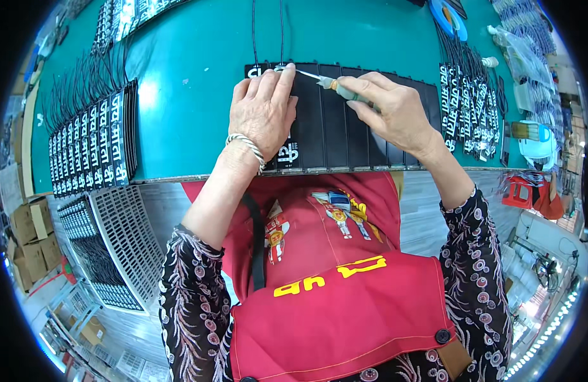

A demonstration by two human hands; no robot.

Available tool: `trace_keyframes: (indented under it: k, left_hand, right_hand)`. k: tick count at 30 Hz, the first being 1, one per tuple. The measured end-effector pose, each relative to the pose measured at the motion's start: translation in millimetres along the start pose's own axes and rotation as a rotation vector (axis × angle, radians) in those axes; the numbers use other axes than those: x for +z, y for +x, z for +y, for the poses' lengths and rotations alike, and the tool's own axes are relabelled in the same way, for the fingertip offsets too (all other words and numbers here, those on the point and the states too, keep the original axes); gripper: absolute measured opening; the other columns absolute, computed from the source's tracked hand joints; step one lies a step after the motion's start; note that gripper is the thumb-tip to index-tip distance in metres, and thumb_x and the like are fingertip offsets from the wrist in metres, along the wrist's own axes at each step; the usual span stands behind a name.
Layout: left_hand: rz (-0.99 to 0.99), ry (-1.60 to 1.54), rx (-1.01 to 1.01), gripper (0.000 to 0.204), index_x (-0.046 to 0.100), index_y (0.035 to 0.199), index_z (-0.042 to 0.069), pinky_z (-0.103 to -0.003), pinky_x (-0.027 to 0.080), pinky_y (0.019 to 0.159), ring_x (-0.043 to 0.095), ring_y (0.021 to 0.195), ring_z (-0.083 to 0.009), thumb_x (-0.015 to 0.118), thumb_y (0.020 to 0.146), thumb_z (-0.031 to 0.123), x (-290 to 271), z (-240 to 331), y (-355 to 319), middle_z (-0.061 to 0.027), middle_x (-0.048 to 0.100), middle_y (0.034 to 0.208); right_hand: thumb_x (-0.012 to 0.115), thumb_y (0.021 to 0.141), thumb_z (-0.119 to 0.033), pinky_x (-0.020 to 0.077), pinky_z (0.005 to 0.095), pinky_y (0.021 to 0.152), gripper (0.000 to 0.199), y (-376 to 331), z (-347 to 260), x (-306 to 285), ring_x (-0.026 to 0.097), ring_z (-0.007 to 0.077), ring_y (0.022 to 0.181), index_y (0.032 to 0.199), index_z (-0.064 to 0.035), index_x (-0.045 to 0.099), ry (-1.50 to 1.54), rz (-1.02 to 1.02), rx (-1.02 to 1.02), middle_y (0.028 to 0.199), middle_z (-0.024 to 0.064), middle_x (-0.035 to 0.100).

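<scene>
On the green table (198, 95), right at its near edge, lies a row of black strips (345, 121). Left hand (263, 111) presses flat, fingers spread, on the row's left end. Right hand (396, 111) is closed around a small grey tool (335, 84), its thin tip touching beside the left fingertips.

Black label strips (335, 118) with white marks lie in a row on the green table (192, 95), under both hands. More black strips stand stacked at left (93, 143) and right (469, 108). Brown cartons (33, 239) sit on the floor, lower left.
</scene>
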State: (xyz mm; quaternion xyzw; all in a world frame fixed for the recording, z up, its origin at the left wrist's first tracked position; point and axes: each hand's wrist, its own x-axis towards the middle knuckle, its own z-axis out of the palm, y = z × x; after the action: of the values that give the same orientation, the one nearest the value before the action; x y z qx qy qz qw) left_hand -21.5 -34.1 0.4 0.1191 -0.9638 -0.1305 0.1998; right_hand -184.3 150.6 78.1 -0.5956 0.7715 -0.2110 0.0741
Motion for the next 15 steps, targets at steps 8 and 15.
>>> trace_keyframes:
  k: [8, 15]
  left_hand:
    - [-0.083, 0.015, -0.019, 0.059, 0.047, 0.146, 0.013, -0.041, 0.039, 0.101, 0.055, 0.114, -0.0230, 0.066, 0.091, 0.020, -0.6, -4.6, 5.8, -0.0060, 0.057, 0.122]
    - [-0.070, -0.021, -0.028, 0.060, 0.047, 0.146, 0.011, -0.041, 0.039, 0.100, 0.056, 0.112, -0.0237, 0.067, 0.090, 0.019, 4.0, -21.6, 10.3, -0.0068, 0.057, 0.120]
  right_hand:
    - [0.068, 0.088, -0.013, 0.0539, 0.0350, 0.059, 0.029, 19.4, -5.1, -2.7, 0.067, 0.0240, 0.072, 0.117, -0.0155, 0.068, -0.173, 0.019, -0.101, 0.088, 0.0049, 0.063]
    - [0.069, 0.086, -0.007, 0.0526, 0.0376, 0.059, 0.029, 58.9, -20.3, -15.0, 0.066, 0.0274, 0.068, 0.114, -0.0110, 0.068, -0.241, -0.153, -0.111, 0.087, 0.0084, 0.062]
